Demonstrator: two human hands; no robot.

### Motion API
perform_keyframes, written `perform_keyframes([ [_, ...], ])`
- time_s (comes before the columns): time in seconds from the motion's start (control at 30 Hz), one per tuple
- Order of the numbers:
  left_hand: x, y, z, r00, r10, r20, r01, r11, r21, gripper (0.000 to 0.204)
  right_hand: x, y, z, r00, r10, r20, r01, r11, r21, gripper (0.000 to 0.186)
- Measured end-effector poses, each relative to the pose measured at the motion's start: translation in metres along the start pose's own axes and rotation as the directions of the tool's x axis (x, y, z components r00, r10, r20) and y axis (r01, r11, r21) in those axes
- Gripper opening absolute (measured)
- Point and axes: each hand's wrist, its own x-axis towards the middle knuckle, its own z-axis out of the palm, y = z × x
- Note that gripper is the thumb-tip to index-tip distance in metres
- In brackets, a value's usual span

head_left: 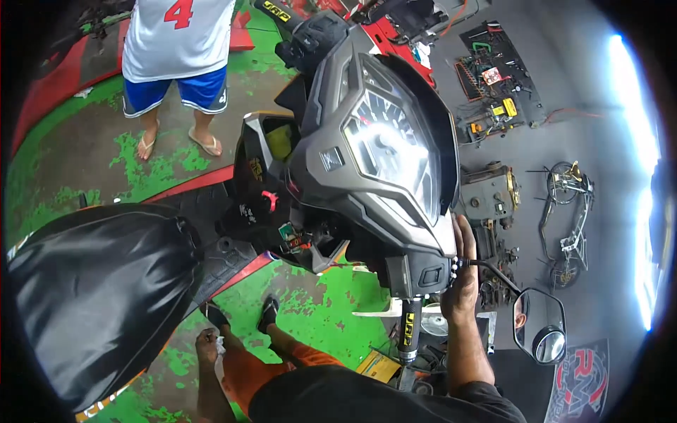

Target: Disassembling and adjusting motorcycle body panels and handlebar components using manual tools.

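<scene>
My right hand (462,278) rests with its fingers stretched out along the front edge of a scooter's grey handlebar cowl (326,156), beside the stem of the round-cornered mirror (539,326). Glare covers part of the lit instrument panel (388,134). Just left of that hand is a black handlebar grip (409,330) with a yellow label. Low at the left, next to my orange shorts, my left hand (206,347) is closed around a crumpled white cloth or tissue (220,346). A green and red key tag (293,238) hangs below the cowl.
A person (176,42) in a white jersey and blue shorts stands across the scooter. The black-covered seat (113,296) fills the lower left. Tools lie on a bench (497,63) at the far right; a yellow box (379,365) sits near the grip.
</scene>
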Motion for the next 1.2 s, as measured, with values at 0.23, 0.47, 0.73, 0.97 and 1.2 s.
perform_keyframes([
  [0.23, -0.037, 0.113, 0.181, 0.964, 0.051, 0.262, -0.257, 0.436, 0.862, 0.017, 0.016, -0.01, 0.019, 0.975, 0.157, -0.157, -0.133, 0.98, 0.15, 0.091],
  [0.47, -0.092, 0.312, 0.43, 0.667, 0.469, 0.579, -0.729, 0.573, 0.376, 0.016, 0.018, -0.017, 0.018, 0.951, 0.234, -0.202, -0.218, 0.971, 0.102, 0.08],
  [0.73, -0.139, 0.422, 0.602, 0.113, 0.412, 0.904, -0.956, -0.203, 0.212, 0.035, 0.023, -0.02, 0.019, 0.961, 0.229, -0.157, -0.208, 0.968, 0.138, 0.085],
  [0.97, -0.165, 0.395, 0.65, 0.153, 0.378, 0.913, -0.942, -0.222, 0.25, 0.023, 0.019, -0.023, 0.021, 0.911, 0.33, -0.245, -0.306, 0.943, 0.134, 0.081],
  [1.2, -0.167, 0.381, 0.661, 0.201, 0.48, 0.854, -0.922, -0.2, 0.33, 0.023, 0.011, -0.008, 0.011, 0.888, 0.392, -0.241, -0.359, 0.918, 0.17, 0.095],
])
